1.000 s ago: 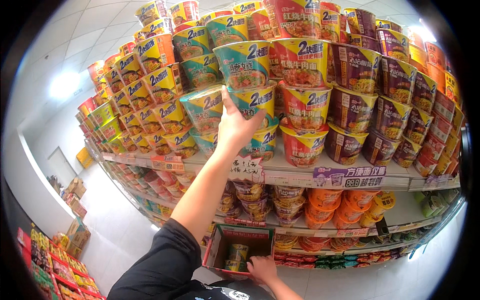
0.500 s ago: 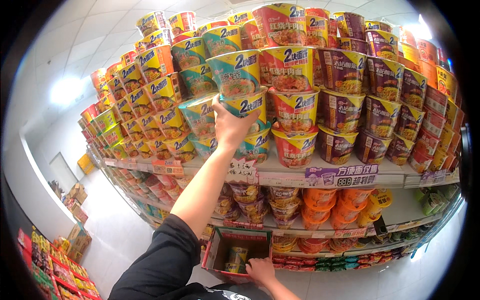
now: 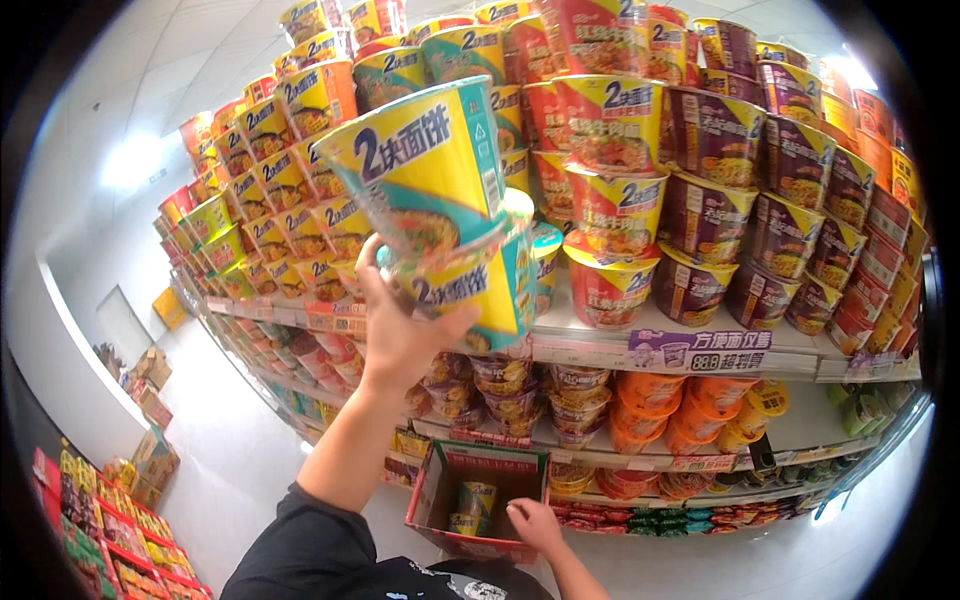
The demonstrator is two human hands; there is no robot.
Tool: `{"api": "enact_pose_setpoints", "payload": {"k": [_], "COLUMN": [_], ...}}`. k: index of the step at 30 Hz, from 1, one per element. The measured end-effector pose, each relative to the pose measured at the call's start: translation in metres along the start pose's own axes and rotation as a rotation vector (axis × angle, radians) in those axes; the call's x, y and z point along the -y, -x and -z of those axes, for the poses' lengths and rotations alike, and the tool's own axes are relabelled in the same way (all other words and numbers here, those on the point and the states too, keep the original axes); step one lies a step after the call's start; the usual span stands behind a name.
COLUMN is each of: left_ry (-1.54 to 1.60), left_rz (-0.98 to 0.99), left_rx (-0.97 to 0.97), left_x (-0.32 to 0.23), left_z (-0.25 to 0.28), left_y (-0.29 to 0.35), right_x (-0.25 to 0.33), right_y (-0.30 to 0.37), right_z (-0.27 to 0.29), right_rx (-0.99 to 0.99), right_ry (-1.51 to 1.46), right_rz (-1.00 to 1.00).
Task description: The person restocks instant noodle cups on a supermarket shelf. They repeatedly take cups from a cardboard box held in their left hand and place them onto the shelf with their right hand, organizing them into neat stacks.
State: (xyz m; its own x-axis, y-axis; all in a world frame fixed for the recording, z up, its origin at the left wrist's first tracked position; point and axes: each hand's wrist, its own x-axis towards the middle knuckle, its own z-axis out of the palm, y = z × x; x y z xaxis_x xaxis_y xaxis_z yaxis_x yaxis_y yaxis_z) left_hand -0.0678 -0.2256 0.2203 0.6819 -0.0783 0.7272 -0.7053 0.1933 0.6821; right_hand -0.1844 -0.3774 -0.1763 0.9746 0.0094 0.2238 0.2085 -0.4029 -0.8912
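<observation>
My left hand point(image 3: 400, 335) is closed around a yellow-and-teal instant noodle cup point(image 3: 475, 295), held in front of the shelf. A second cup of the same kind, a larger-looking noodle cup point(image 3: 425, 165), rides on top of it, tilted to the left. Low down in front of me is an open red cardboard box point(image 3: 432, 525) with yellow noodle cups point(image 3: 477, 500) lying inside. My right hand point(image 3: 538, 525) is curled over the box's right rim.
Stacked noodle cups in red point(image 3: 608, 205) and purple point(image 3: 712, 140) stand right of the held pair. Yellow-and-orange cups point(image 3: 315, 95) rise to the left. Lower shelves hold orange tubs point(image 3: 640, 410) behind price tags. A snack display point(image 3: 110, 535) is at lower left.
My left hand has pulled two stacked teal cups off the shelf, toward me and to the left, leaving a gap. The right hand stays at the box.
</observation>
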Motion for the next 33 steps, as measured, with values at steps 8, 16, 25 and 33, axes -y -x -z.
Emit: {"api": "enact_pose_setpoints", "payload": {"k": [8,16,25,33], "left_ry": [-0.176,-0.337,-0.280,-0.038], "left_rz": [0.141,0.010,0.349,0.513], "left_rx": [0.167,0.369,0.588,0.737], "left_x": [0.028,0.073,0.124,0.129], "left_z": [0.096,0.088,0.103,0.115], "left_y": [0.147,0.226,0.274,0.259], "right_x": [0.121,0.077,0.054,0.085], "right_y": [-0.053,-0.035,0.021,0.039], "right_z": [0.094,0.066,0.028,0.000], "right_rx": [-0.236,0.071,-0.206,-0.242], "right_ry": [-0.313,-0.594,-0.535,-0.743], "right_rz": [0.314,0.412,-0.158,-0.061]}}
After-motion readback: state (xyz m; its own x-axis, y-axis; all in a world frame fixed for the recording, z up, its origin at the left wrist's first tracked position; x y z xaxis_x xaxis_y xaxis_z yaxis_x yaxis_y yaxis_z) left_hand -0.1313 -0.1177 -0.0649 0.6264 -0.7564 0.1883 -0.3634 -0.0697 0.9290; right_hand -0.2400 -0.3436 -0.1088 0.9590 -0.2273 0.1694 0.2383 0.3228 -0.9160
